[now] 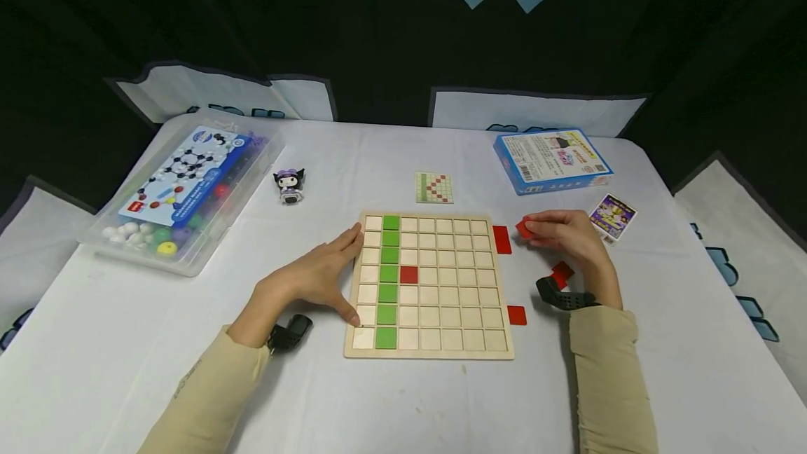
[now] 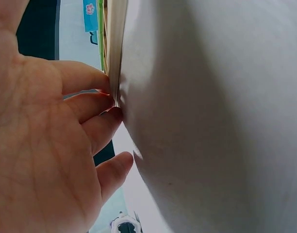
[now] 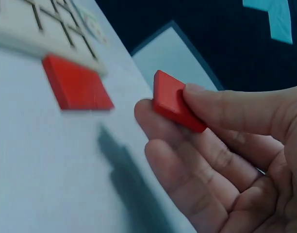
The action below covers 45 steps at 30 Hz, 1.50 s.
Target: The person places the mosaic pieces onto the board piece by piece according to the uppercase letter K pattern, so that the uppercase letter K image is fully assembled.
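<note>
We see a glossy red square tile (image 3: 173, 101) pinched in the right hand (image 1: 567, 233).
Its thumb presses the tile against the fingers, above the white tablecloth (image 1: 435, 405) and right of the pale wooden grid board (image 1: 447, 296); the left hand (image 1: 318, 272), thumb and fingers spread apart, touches the board's left edge. On the board we see a full column of green square tiles (image 1: 388, 293) and one seated red tile (image 1: 408, 274); farther out, we find a small patterned card (image 1: 433, 188) beyond the top edge.

White-clothed table (image 1: 441, 405) beneath grid board (image 1: 431, 296), red tiles (image 1: 501, 239), plastic case (image 1: 204, 247), figurine (image 1: 289, 186), blue box (image 1: 555, 160), cards (image 1: 435, 188).
</note>
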### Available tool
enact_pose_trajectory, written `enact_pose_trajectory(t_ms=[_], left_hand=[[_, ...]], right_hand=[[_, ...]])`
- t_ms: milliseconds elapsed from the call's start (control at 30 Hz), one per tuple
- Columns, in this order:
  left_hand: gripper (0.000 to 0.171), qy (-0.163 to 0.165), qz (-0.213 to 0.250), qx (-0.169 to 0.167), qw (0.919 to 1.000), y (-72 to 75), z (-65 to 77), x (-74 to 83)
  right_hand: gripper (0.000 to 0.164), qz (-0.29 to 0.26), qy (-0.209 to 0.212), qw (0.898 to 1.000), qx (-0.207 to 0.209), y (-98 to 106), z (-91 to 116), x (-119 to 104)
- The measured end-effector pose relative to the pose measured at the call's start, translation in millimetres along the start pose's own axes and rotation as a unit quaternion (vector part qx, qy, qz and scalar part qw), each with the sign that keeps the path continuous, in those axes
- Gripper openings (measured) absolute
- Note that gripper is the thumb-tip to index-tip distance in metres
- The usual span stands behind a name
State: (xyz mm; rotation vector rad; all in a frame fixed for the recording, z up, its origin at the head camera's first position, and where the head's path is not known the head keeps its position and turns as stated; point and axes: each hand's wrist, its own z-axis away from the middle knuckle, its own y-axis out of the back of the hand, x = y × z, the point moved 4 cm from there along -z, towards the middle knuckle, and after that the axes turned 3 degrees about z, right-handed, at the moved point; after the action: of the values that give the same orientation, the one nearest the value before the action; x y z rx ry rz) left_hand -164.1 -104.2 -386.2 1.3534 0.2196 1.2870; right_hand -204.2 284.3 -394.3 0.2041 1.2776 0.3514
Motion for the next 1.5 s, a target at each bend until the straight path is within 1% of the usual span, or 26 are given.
enact_pose_trajectory(t_ms=[67,167,233,367,500,600,700,767,833,900,1000,1133,1367,1500], left_hand=[[0.132,-0.001,0.003,0.001,1.0,-0.2,0.2,-0.1],[0.132,-0.003,0.006,0.002,1.0,-0.7,0.0,-0.2],[0.133,-0.003,0.004,0.003,1.0,-1.0,-0.1,-0.7],[0.134,-0.004,-0.002,0.003,1.0,-0.5,0.1,-1.2],[0.135,-0.009,-0.012,0.005,0.9999,0.1,-0.4,-1.6],[0.135,-0.011,-0.018,0.005,0.9998,-0.3,-1.5,-1.5],[0.135,-0.012,-0.019,0.005,0.9997,-0.3,-1.5,-1.1],[0.135,-0.012,-0.019,0.005,0.9997,-0.1,-1.3,-0.8],[0.135,-0.012,-0.018,0.005,0.9998,0.1,-1.2,-0.6],[0.134,-0.01,-0.018,0.004,0.9998,0.3,-1.3,-0.5],[0.134,-0.009,-0.019,0.004,0.9998,0.6,-1.0,-0.5],[0.135,-0.008,-0.023,0.005,0.9997,0.9,-0.5,0.1],[0.135,-0.003,-0.024,0.002,0.9997,0.5,-1.4,-1.3],[0.135,-0.005,-0.024,0.001,0.9997,0.5,-2.0,-1.4]], right_hand=[[0.051,-0.018,0.004,1.0,-0.001,-5.3,-2.5,-4.8],[0.048,-0.031,0.012,0.999,-0.009,-16.8,-7.8,-10.9],[0.045,-0.025,0.022,0.999,-0.02,-27.4,-12.4,-14.6],[0.036,-0.017,0.056,0.996,-0.06,-52.5,-20.7,-23.1],[0.031,-0.02,0.092,0.989,-0.111,-78.5,-24.5,-34.0],[0.029,-0.015,0.108,0.984,-0.144,-97.1,-23.8,-42.0],[0.027,-0.002,0.111,0.978,-0.174,-115.3,-21.8,-48.6],[0.026,0.018,0.11,0.976,-0.186,-124.7,-20.2,-51.6],[0.023,0.045,0.107,0.976,-0.184,-131.0,-19.0,-53.3],[0.021,0.075,0.109,0.976,-0.172,-134.1,-17.8,-54.4],[0.018,0.12,0.113,0.975,-0.15,-135.0,-16.2,-55.4],[0.015,0.159,0.121,0.971,-0.133,-134.3,-14.4,-56.4],[0.009,0.207,0.153,0.954,-0.156,-139.8,-9.4,-62.8],[0.006,0.241,0.165,0.946,-0.144,-142.3,-6.7,-67.0]])
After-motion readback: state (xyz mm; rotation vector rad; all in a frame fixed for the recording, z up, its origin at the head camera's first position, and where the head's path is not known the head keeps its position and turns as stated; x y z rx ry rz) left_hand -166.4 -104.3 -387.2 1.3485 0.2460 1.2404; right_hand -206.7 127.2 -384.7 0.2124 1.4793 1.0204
